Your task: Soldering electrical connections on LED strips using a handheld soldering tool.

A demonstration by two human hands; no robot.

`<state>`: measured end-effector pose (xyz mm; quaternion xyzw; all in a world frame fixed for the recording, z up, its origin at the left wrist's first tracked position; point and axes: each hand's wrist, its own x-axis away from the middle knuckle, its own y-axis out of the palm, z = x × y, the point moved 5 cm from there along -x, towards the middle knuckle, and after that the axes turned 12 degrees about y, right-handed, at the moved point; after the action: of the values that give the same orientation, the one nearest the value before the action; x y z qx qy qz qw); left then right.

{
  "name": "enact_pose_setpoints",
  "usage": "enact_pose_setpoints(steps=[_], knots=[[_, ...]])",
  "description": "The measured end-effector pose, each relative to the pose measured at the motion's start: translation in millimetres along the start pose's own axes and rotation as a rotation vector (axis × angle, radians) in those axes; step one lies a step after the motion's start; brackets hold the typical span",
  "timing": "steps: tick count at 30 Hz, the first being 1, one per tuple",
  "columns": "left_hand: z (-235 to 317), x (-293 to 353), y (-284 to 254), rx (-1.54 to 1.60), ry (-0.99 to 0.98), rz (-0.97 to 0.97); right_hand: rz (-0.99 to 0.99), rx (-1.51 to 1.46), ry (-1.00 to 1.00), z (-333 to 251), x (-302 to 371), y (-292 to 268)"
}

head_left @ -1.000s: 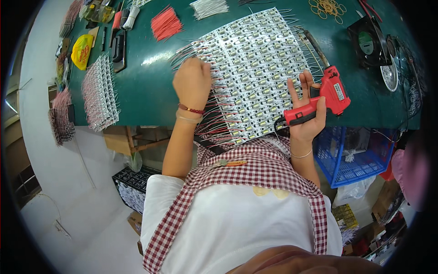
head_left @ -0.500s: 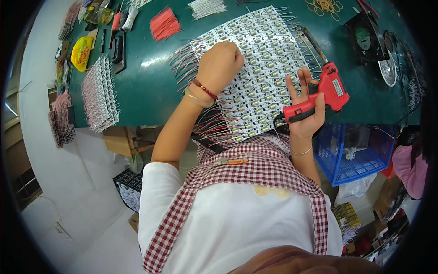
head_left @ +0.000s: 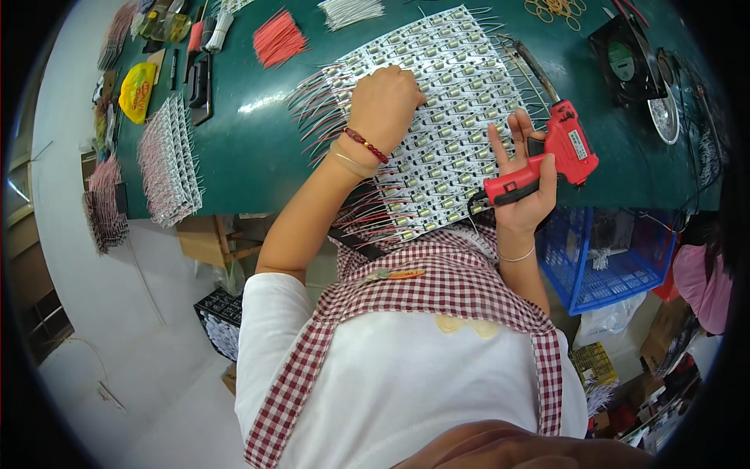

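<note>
A sheet of white circuit boards (head_left: 449, 117) with rows of small components lies on the green table in front of me. Red, dark and white wires stick out along its sides. My left hand (head_left: 383, 105) is closed over the left part of the sheet, its fingertips curled under and hidden, so what they pinch cannot be seen. Across my right hand (head_left: 530, 213) rests a red soldering gun (head_left: 576, 144), its grip held between thumb and palm while several fingers stretch out. The gun's metal tip points away, over the sheet's right edge.
Red wires (head_left: 280, 37) and white wires (head_left: 351, 12) lie in bundles beyond the sheet. Another stack of wired boards (head_left: 168, 160) sits at left, near a yellow bag (head_left: 137, 92). At right are a black fan (head_left: 623, 61), a metal dish (head_left: 664, 117) and, below, a blue crate (head_left: 605, 293).
My left hand has shifted slightly to the right over the sheet, its wrist turning a little. My right hand and the soldering gun have stayed nearly still.
</note>
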<state>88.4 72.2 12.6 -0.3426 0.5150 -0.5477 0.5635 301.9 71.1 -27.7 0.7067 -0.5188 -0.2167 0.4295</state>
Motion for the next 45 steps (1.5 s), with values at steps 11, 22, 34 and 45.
enact_pose_setpoints(steps=[11,22,34,45], knots=[[-5,44,-32,0.032,-0.128,0.326,-0.018,-0.008,-0.008,-1,-1,3],[20,32,-44,-0.017,0.030,0.202,0.000,0.033,-0.019,-2,-1,2],[4,70,-25,0.022,-0.151,0.276,0.014,0.036,-0.016,-3,0,4],[27,40,-30,0.110,-0.031,0.146,0.011,0.054,-0.020,-3,1,4]])
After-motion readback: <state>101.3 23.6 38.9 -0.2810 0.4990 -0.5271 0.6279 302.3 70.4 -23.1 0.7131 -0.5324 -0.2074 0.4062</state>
